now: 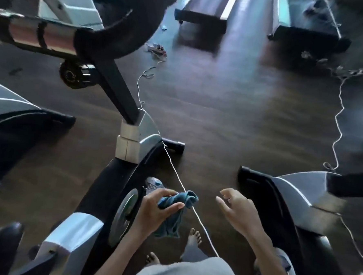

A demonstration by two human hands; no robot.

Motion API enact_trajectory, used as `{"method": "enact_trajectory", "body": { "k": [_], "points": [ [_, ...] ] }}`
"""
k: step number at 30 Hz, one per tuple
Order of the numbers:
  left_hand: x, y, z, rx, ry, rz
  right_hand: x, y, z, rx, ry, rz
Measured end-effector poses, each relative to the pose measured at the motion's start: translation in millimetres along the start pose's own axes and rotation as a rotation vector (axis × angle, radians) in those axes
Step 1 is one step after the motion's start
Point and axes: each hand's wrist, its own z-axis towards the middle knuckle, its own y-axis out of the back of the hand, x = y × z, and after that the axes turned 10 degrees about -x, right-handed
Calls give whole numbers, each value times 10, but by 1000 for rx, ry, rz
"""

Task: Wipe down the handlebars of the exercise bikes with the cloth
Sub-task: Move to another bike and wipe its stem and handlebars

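My left hand [157, 208] grips a bunched teal cloth [177, 211] low in the view, its tail hanging down below the fist. My right hand [238, 208] hovers beside it with loosely curled fingers and holds nothing. An exercise bike [133, 147] stands just left of my hands; its black stem rises to a handlebar [36, 34] with a shiny metal grip at the upper left, well above and away from both hands. A second bike [279, 198] is at my right.
White power cords [174, 168] trail across the dark wood floor between the bikes, and another cord [338, 125] runs on the right. Treadmill ends [202, 19] stand at the back. A power strip [157, 49] lies on the floor. My bare feet [193, 240] show below.
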Motion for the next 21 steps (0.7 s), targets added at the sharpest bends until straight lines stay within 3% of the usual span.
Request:
{"method": "enact_trajectory", "body": {
  "k": [6,21],
  "points": [
    [-287,-513,579,-73,15,-96,-254,333,430,-44,31,-103],
    [-486,-1082,2281,-2,-128,-80,-404,759,1983,-108,26,-242]
  ]
}}
